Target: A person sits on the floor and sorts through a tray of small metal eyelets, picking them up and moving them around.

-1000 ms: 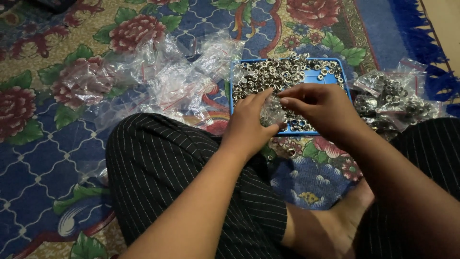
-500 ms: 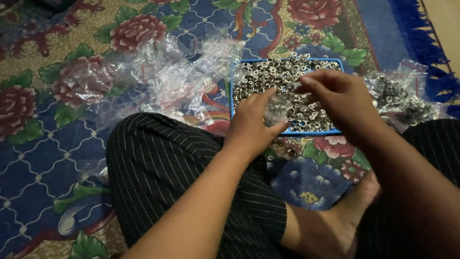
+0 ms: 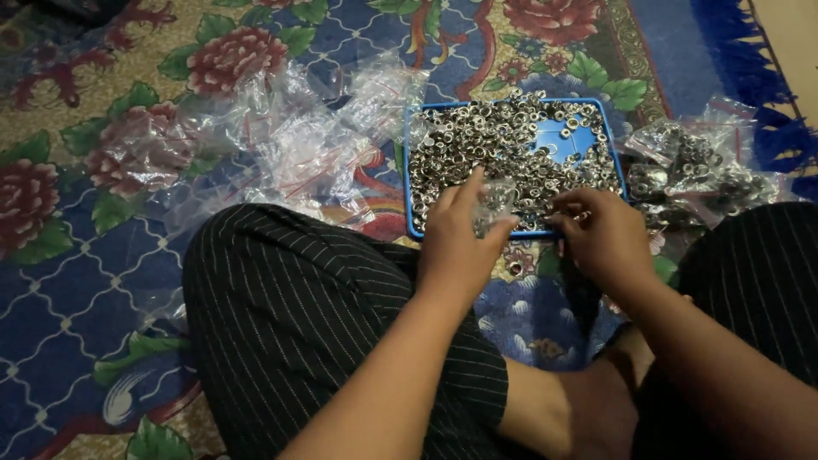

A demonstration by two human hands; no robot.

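A blue tray (image 3: 411, 183) heaped with several small silver metal rings (image 3: 503, 140) lies on the carpet in front of my crossed legs. My left hand (image 3: 456, 238) holds a small clear plastic bag (image 3: 494, 203) open over the tray's near edge. My right hand (image 3: 601, 234) rests at the tray's near right corner, its fingertips pinched on a few rings beside the bag.
A loose pile of empty clear plastic bags (image 3: 281, 145) lies left of the tray. Filled bags of rings (image 3: 703, 170) are stacked to the right. A flowered carpet (image 3: 77, 281) with a blue fringed edge (image 3: 780, 111) lies underneath; my striped trousers (image 3: 298, 324) fill the foreground.
My right hand has moved from the small bag out over the tray and down to its near right corner. My left hand still holds the bag, shifted slightly lower.
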